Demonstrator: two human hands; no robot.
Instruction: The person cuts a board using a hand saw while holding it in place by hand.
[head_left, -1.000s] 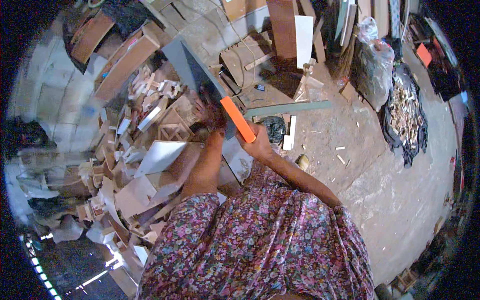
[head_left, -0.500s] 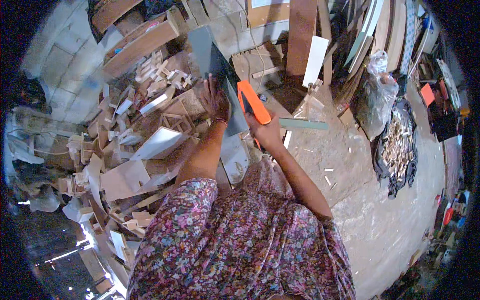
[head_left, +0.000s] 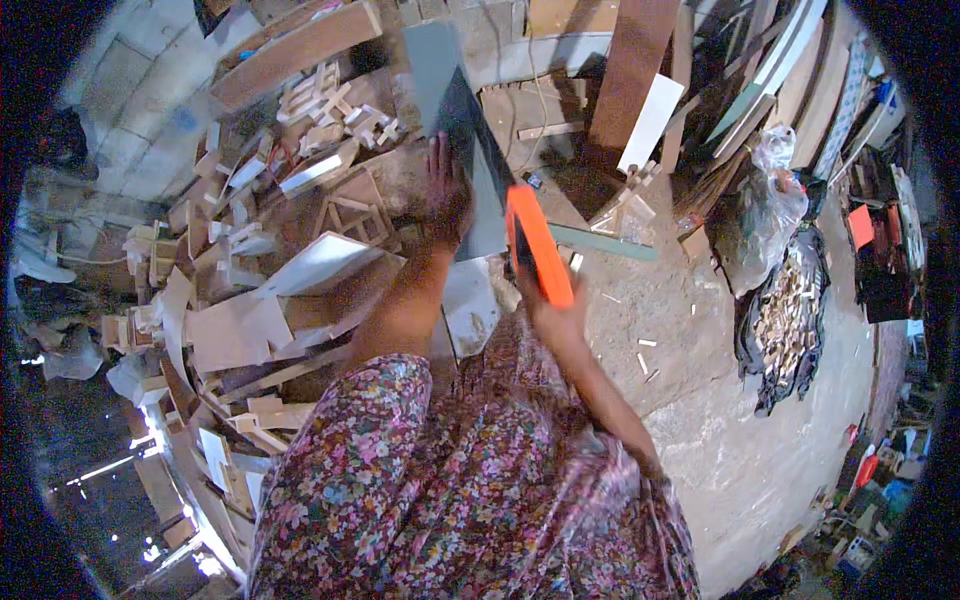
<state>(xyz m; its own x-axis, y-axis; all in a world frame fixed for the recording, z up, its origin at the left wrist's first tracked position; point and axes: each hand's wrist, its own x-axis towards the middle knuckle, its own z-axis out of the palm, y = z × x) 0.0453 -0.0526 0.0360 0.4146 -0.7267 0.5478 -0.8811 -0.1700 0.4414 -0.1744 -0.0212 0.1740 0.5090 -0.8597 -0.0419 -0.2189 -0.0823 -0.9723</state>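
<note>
My left hand lies with fingers stretched out on a long grey-green board, at the left side of its middle. My right hand is closed on the orange handle of a hand saw, lower right of my left hand; its dark blade points forward along the board's right side, and I cannot make out whether it touches the board. The board slants away from me over a pale panel. Part of my right fingers is hidden behind the handle.
A heap of wood offcuts covers the left. Planks lean at the back. To the right are a clear plastic bag, a black sack of small wood pieces and a concrete floor with scattered slivers. A thin green strip lies behind the saw.
The saw and my right hand have moved down, toward my body, since half a second ago. My left fingers show more stretched out on the board. The whole view has shifted.
</note>
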